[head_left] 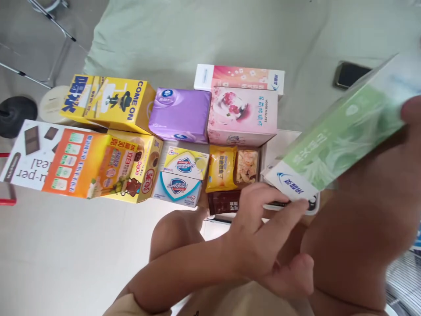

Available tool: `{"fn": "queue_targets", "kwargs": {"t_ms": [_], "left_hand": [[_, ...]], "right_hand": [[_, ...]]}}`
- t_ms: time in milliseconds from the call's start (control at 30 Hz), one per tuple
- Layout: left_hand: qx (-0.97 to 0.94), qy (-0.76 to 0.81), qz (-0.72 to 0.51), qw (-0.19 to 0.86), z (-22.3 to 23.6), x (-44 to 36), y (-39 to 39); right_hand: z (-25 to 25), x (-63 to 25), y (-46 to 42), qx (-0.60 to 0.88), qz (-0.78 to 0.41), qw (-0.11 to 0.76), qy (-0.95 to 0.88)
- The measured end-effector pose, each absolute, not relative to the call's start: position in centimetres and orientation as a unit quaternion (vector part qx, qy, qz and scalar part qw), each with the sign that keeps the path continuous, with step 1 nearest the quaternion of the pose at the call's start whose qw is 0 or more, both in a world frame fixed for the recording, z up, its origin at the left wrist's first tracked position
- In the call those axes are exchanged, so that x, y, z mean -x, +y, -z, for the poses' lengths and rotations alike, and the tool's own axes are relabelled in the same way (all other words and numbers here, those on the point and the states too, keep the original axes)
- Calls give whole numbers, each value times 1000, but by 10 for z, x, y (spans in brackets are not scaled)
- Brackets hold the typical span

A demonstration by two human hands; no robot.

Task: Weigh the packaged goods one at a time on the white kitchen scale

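A long green and white box (342, 131) with a clear, shiny wrap slants across the right side. My right hand (412, 112) grips its upper end at the frame's edge, only partly in view. My left hand (263, 237) reaches in from the lower left, fingers spread and thumb held apart. Its fingertips touch the box's lower end. Beneath that end shows the rim of a white tray (314, 208). Close to my left fingers lie a dark brown packet (223, 202), a yellow packet (222, 169) and a clear-wrapped snack (247, 166).
Left of these stand Safeguard soap boxes (180, 175), a purple tissue pack (180, 114), a pink box (242, 112), yellow boxes (123, 103), an orange pack (72, 162) and a white chocolate-picture box (29, 151). A phone (351, 75) lies on the green cloth (230, 35).
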State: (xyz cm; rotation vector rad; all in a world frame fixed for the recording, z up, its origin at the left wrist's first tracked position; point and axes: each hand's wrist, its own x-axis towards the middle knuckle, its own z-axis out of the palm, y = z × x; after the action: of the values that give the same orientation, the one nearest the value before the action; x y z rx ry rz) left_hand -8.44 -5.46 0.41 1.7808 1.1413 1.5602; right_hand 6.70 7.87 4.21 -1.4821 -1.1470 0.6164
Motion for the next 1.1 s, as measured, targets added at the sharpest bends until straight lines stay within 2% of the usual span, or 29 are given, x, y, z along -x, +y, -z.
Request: {"fn": "queue_targets", "kwargs": {"t_ms": [67, 133, 200, 367, 433, 600, 800, 1000, 1100], "left_hand": [[-678, 386, -565, 267, 4, 75, -57], [-703, 380, -542, 262, 8, 71, -54], [-717, 393, -522, 242, 10, 70, -49], [-739, 402, -508, 187, 13, 76, -35], [-750, 387, -516, 147, 16, 80, -31], [-751, 408, -514, 71, 27, 80, -30], [-768, 483, -421, -17, 33, 73, -43], [-781, 513, -356, -2, 29, 77, -38], [-782, 504, -367, 23, 33, 77, -36]], "right_hand": [[-31, -75, 82, 619, -234, 595, -455], [-20, -79, 85, 643, -242, 591, -422], [-13, -81, 88, 696, -255, 536, -404], [-21, -84, 87, 791, -253, 320, -456], [-28, -86, 83, 801, -238, 274, -477], [-34, -92, 72, 778, -214, 290, -514], [-33, -96, 65, 762, -218, 294, -535], [-22, -105, 68, 722, -233, 265, -595], [-19, -105, 68, 702, -237, 256, -621]]}}
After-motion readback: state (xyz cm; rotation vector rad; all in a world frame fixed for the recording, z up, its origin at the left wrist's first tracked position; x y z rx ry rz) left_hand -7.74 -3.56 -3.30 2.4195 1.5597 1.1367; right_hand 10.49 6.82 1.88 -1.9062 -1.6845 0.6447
